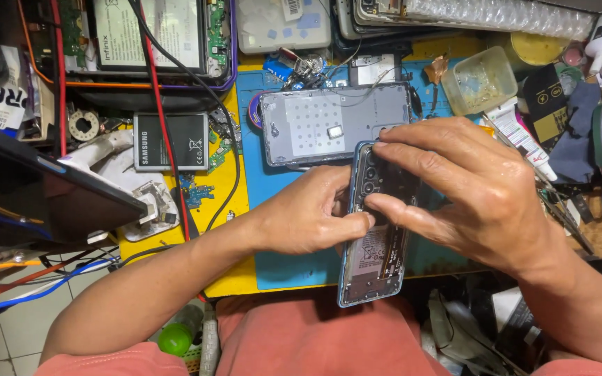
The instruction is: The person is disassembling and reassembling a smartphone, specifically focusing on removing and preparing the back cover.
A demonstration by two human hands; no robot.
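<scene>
Both hands were on an opened phone [374, 257], back cover off, battery showing, held w/ its lower end over the person's lap. Left hand [308, 216] gripped its left edge, thumb on top. Right hand [468, 188] pinched the upper part near the camera, fingers [405, 146] curled. Just beyond the knuckles lay a grey back panel [336, 125] on the blue mat [294, 264].

The opened blue-framed phone [374, 261] lies on the blue rubber work mat [294, 268]; behind it a grey phone back panel [332, 125]; left of that, a black rectangular battery [171, 141]; right, a clear plastic tub [480, 80].
</scene>
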